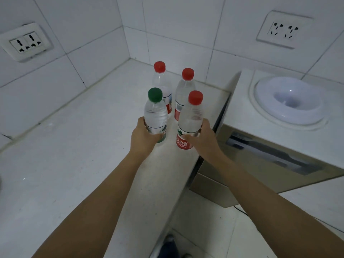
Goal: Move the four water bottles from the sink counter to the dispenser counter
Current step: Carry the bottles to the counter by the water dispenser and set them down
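Several clear water bottles stand together on a white counter (74, 146). My left hand (142, 137) is wrapped around the lower body of the green-capped bottle (155, 112). My right hand (202, 138) grips the near red-capped bottle (191, 118) at its red label. Both held bottles are upright, and whether their bases touch the counter is hidden. Behind them stand two more red-capped bottles, one at the back left (161, 79) and one at the back right (185, 88), untouched.
A water dispenser (279, 138) with a round white bottle seat (287, 101) stands right of the counter's edge. Tiled walls form a corner behind, with power sockets on the left (27, 42) and right (283, 29). Below lies a tiled floor with a dark shoe (168, 246).
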### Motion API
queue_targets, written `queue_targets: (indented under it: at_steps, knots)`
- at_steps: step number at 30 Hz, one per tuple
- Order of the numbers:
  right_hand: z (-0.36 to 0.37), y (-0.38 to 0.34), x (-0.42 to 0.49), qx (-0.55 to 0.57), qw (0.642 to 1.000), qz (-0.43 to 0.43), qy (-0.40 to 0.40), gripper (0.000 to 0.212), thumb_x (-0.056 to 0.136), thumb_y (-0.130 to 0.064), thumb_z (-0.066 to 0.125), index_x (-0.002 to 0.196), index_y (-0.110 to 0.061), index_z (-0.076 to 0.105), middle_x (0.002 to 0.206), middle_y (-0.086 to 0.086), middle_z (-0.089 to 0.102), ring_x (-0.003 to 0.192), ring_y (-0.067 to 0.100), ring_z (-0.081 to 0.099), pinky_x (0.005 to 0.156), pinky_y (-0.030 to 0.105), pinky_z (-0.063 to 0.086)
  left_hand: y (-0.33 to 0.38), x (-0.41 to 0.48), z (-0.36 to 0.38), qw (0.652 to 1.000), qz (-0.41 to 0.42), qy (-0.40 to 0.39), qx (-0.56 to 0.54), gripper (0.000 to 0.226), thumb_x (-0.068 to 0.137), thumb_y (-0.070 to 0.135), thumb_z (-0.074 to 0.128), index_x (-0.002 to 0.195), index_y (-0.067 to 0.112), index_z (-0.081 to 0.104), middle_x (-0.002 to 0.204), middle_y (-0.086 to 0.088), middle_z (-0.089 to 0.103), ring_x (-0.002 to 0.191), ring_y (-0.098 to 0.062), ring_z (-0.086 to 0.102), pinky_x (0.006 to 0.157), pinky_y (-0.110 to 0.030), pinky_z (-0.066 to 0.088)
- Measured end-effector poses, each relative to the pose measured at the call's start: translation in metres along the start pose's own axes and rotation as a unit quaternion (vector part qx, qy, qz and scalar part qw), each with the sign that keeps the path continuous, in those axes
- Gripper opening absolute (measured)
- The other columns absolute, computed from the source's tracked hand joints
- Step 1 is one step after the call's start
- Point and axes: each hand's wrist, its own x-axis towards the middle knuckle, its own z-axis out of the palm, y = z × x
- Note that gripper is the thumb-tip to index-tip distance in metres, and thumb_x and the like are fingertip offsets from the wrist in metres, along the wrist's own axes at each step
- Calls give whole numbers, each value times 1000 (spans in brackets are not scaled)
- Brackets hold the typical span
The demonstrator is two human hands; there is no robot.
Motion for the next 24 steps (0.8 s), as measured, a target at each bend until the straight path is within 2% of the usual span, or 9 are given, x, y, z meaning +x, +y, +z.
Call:
queue_targets:
  at_steps: [3,6,11,15,19,22,24]
  knots:
    - [8,4,11,11,1000,6,13,63,77,-17,71,128,-11,36,130,7,51,116,21,50,95,32,43,-4,12,4,1000,-1,2,5,66,70,24,77,124,9,42,121,-10,59,96,-21,54,77,-28,40]
    - [12,6,20,15,1000,12,22,63,76,-18,72,127,-11,36,127,6,52,105,12,48,89,26,42,-8,21,8,1000,-11,4,6,67,71,25,76,126,8,41,124,-12,58,106,-28,56,79,-29,41]
    - [20,6,30,10,999,7,42,63,75,-18,73,126,-12,37,111,-3,50,102,11,48,84,22,42,-13,34,9,1000,-12,4,5,69,71,28,76,127,9,40,126,-11,57,109,-29,57,79,-29,41]
    - [30,4,35,-1,999,-11,49,63,74,-17,74,126,-11,38,120,3,54,101,12,50,86,22,43,-15,41,9,1000,-12,-10,-7,70,70,25,77,128,11,39,127,-9,57,100,-16,52,78,-26,40]
    - [40,3,38,3,998,-10,67,63,75,-19,73,126,-12,37,124,6,53,107,16,52,89,23,42,-16,48,8,999,-7,-31,-11,70,72,23,76,130,13,38,130,-8,55,113,-25,54,82,-28,41]
    - [41,4,41,4,997,-12,71,63,75,-20,73,126,-13,37,124,5,53,103,11,48,87,20,40,-14,52,8,999,-10,-38,-5,70,73,24,74,131,13,37,134,-9,52,119,-29,52,94,-38,44]
    - [40,5,43,-2,998,-13,62,65,74,-20,74,127,-14,36,124,4,52,103,10,47,86,20,40,-14,52,7,999,-10,-45,4,70,74,26,73,132,13,36,136,-9,51,121,-30,51,96,-41,44]
